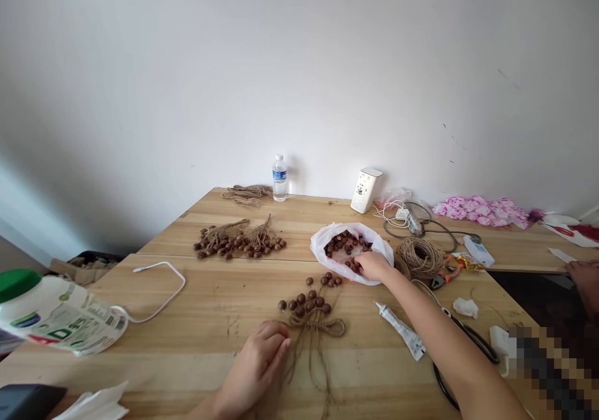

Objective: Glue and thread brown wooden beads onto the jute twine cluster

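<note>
My right hand [373,265] reaches into a white plastic bag [318,243] of round brown beads [344,243]. Its fingers are bent together among the beads, and whatever they pinch is hidden. On the table in front of me, my left hand [262,359] is closed with its fingers curled. Its fingertips lie at the left end of a braided twine cord [333,327] that ends in a loop; what they grip is hidden. Several brown beads [309,306] on thin twine strands lie just beyond the cord, and loose twine ends [314,364] hang toward me.
Finished-looking bead bundles [241,242] lie farther left, with twine strands [248,194] and a water bottle [279,180] behind. Rightward are a twine coil [418,258], pliers [447,274], a glue tube [401,331] and cables. A green-lidded jar [60,314] lies left, near a white cable [180,289].
</note>
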Demonstrator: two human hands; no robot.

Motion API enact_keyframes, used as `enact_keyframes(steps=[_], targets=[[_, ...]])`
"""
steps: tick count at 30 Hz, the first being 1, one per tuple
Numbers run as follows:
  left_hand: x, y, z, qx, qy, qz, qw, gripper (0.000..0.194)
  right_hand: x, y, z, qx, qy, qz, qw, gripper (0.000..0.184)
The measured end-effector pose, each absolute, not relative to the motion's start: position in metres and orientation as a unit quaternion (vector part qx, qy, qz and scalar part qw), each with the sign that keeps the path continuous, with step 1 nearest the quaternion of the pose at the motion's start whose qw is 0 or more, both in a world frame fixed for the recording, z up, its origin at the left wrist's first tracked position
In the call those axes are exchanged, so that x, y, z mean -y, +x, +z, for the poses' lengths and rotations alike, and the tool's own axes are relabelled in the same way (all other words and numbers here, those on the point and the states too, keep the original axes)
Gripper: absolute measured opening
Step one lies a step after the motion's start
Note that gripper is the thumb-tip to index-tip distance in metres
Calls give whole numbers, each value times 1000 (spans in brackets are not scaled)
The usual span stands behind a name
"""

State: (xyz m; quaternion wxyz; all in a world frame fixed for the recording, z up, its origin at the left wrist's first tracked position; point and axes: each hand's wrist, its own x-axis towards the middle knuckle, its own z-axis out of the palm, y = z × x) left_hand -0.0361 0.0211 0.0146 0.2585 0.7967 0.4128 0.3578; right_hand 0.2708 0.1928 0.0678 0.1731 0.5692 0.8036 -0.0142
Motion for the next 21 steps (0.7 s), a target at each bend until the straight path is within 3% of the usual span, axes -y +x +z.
enact_keyframes(steps=[11,21], targets=[[-22,-36,11,-406,801,351,264,24,-223,272,72,-721,683,35,112,28],[-23,-36,15,-406,802,360,248,24,-250,275,68,-728,667,-21,158,27]])
